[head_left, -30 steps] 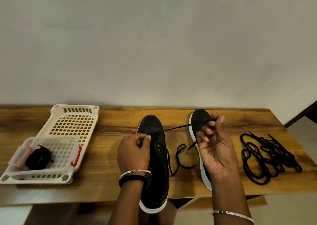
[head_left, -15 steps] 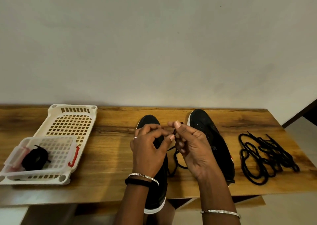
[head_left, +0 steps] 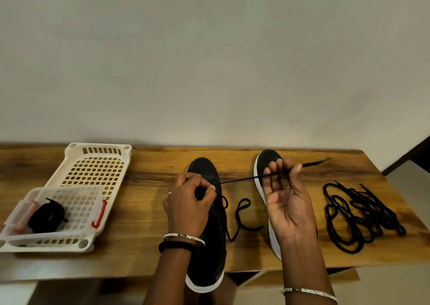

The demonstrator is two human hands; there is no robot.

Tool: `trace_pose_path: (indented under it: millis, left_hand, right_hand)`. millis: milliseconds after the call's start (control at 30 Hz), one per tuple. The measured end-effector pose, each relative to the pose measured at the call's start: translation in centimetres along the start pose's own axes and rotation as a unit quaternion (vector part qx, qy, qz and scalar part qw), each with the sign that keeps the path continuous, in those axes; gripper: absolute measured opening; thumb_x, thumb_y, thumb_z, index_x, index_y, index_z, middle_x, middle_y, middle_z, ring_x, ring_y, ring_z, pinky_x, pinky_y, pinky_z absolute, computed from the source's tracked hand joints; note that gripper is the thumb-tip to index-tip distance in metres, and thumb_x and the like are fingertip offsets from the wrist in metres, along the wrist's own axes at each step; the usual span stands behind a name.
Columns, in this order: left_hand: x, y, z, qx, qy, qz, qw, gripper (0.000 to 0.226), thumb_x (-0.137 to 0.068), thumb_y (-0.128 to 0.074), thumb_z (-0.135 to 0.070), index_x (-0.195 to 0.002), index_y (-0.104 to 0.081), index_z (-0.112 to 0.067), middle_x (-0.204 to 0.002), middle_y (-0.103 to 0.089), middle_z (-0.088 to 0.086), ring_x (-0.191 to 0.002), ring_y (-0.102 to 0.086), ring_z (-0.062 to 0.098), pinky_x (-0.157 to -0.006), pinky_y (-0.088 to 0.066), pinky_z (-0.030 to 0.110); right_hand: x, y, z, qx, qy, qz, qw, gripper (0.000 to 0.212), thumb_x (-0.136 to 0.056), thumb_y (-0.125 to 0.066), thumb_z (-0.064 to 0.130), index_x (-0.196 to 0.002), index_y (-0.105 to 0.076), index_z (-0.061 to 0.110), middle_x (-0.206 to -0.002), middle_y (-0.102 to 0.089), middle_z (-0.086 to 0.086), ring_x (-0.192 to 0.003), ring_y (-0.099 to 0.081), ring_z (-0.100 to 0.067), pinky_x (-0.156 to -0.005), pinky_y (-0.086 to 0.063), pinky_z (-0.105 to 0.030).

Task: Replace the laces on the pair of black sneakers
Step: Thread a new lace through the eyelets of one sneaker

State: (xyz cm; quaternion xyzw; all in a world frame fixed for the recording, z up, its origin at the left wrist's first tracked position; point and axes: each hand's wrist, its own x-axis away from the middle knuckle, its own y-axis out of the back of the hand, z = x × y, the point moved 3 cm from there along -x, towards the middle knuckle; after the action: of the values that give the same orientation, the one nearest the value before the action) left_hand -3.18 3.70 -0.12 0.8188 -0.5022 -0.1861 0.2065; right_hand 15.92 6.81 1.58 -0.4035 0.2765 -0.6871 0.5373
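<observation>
Warm brown wood makes up the tabletop [head_left: 144, 211], which sits against a plain pale wall [head_left: 209, 60]. In the middle lies a black sneaker [head_left: 211, 253], toe to the wall, its white-soled heel hanging over the near edge. The left hand [head_left: 188, 209] sits on its laced front with the fingers curled tight on the upper at the eyelets; whether the fingertips also nip the cord I cannot tell. From under that hand a black lace [head_left: 242, 179] runs taut to the right hand [head_left: 286, 202]. That hand is held palm up with its fingers loosely raised, and the thumb pinches the lace against them while the tip sticks out beyond. More of the same lace trails in loose bends on the wood between the shoes. The other sneaker [head_left: 267, 160] lies just behind the right hand, white sole edge showing along its left side. Well to the right is a tangled heap of black laces [head_left: 358, 216]. At the far left stands a white slotted basket [head_left: 97, 172], and on its near end sits a clear box [head_left: 76, 211] with a red latch, holding a coiled black lace [head_left: 47, 216]. Silver bangles circle both wrists.
</observation>
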Motion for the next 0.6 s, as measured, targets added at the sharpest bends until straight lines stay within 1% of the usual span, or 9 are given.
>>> trace_pose_path:
  millis: [100, 200, 233, 267, 333, 400, 500, 567, 600]
  left_hand:
    - [0.0, 0.4, 0.6, -0.034, 0.027, -0.014, 0.999, 0.009, -0.082, -0.071, -0.036, -0.075, -0.066, -0.035, -0.103, -0.056, -0.018, -0.098, -0.056, 0.009, -0.098, -0.039, 0.052]
    - [-0.2, 0.6, 1.6, 0.022, 0.039, -0.021, 0.999, 0.009, -0.085, -0.065, -0.05, -0.08, -0.065, -0.042, -0.1, -0.061, -0.018, -0.094, -0.06, 0.009, -0.093, -0.045, 0.055]
    - [-0.3, 0.9, 1.7, 0.055, 0.049, -0.033, 0.997, 0.008, -0.088, -0.063, -0.05, -0.085, -0.065, -0.043, -0.099, -0.064, -0.018, -0.094, -0.062, 0.009, -0.089, -0.049, 0.053]
    - [-0.4, 1.2, 2.0, 0.081, 0.063, -0.048, 0.994, 0.007, -0.092, -0.061, -0.046, -0.091, -0.066, -0.041, -0.099, -0.066, -0.016, -0.095, -0.064, 0.012, -0.085, -0.051, 0.045]
    - [-0.5, 2.1, 2.4, 0.102, 0.102, -0.088, 0.986, 0.009, -0.096, -0.06, -0.028, -0.098, -0.069, -0.028, -0.097, -0.068, -0.007, -0.095, -0.065, 0.018, -0.069, -0.047, 0.025]
    - [-0.5, 2.8, 2.9, 0.09, 0.141, -0.099, 0.981, 0.007, -0.093, -0.064, -0.018, -0.097, -0.069, -0.021, -0.094, -0.068, -0.002, -0.085, -0.063, 0.015, -0.058, -0.038, 0.019]
    - [-0.3, 3.3, 2.9, 0.078, 0.167, -0.023, 0.983, 0.014, -0.083, -0.074, -0.016, -0.094, -0.068, -0.023, -0.089, -0.066, -0.004, -0.072, -0.057, 0.005, -0.052, -0.036, 0.016]
    - [-0.3, 3.4, 2.6, 0.078, 0.164, 0.057, 0.982, 0.022, -0.077, -0.08, -0.021, -0.094, -0.067, -0.027, -0.091, -0.064, -0.005, -0.076, -0.059, 0.006, -0.057, -0.037, 0.019]
    - [-0.3, 3.3, 2.4, 0.072, 0.152, 0.095, 0.981, 0.026, -0.075, -0.082, -0.024, -0.095, -0.066, -0.03, -0.093, -0.063, -0.006, -0.078, -0.059, 0.008, -0.06, -0.038, 0.021]
  right_hand:
    - [-0.4, 0.5, 0.3, -0.022, 0.016, 0.005, 1.0, 0.022, -0.098, -0.058, 0.027, -0.106, -0.071, 0.012, -0.09, -0.069, 0.001, -0.075, -0.063, -0.008, -0.069, -0.058, -0.022]
    - [-0.6, 1.2, 0.5, 0.051, 0.04, -0.011, 0.998, 0.031, -0.092, -0.062, 0.029, -0.118, -0.069, 0.014, -0.08, -0.06, 0.005, -0.059, -0.046, -0.004, -0.047, -0.036, -0.016]
    - [-0.6, 1.3, 0.6, 0.09, 0.048, -0.02, 0.995, 0.034, -0.09, -0.064, 0.03, -0.12, -0.07, 0.015, -0.077, -0.058, 0.006, -0.055, -0.041, -0.004, -0.044, -0.029, -0.017]
    - [-0.5, 1.2, 0.6, 0.129, 0.055, -0.027, 0.99, 0.036, -0.089, -0.065, 0.03, -0.122, -0.07, 0.015, -0.075, -0.056, 0.006, -0.053, -0.038, -0.004, -0.042, -0.025, -0.017]
    - [-0.2, 0.9, 0.5, 0.191, 0.064, -0.036, 0.979, 0.034, -0.088, -0.069, 0.028, -0.12, -0.073, 0.016, -0.069, -0.054, 0.006, -0.049, -0.033, -0.004, -0.041, -0.022, -0.018]
    - [0.1, 0.5, 0.0, 0.24, 0.072, -0.043, 0.967, 0.029, -0.088, -0.072, 0.025, -0.115, -0.075, 0.015, -0.064, -0.049, 0.007, -0.05, -0.031, -0.005, -0.042, -0.024, -0.019]
    - [0.4, -0.5, -1.3, 0.326, 0.104, -0.017, 0.94, 0.023, -0.084, -0.075, 0.022, -0.105, -0.078, 0.011, -0.056, -0.053, 0.015, -0.05, -0.036, -0.001, -0.053, -0.032, -0.022]
    - [0.7, -1.4, -2.2, 0.371, 0.121, 0.025, 0.92, 0.02, -0.084, -0.076, 0.018, -0.101, -0.078, 0.008, -0.057, -0.062, 0.015, -0.051, -0.052, 0.002, -0.063, -0.042, -0.018]
    - [0.8, -1.8, -2.7, 0.388, 0.128, 0.047, 0.912, 0.016, -0.085, -0.076, 0.015, -0.099, -0.078, 0.009, -0.064, -0.069, 0.013, -0.058, -0.062, 0.002, -0.066, -0.046, -0.014]
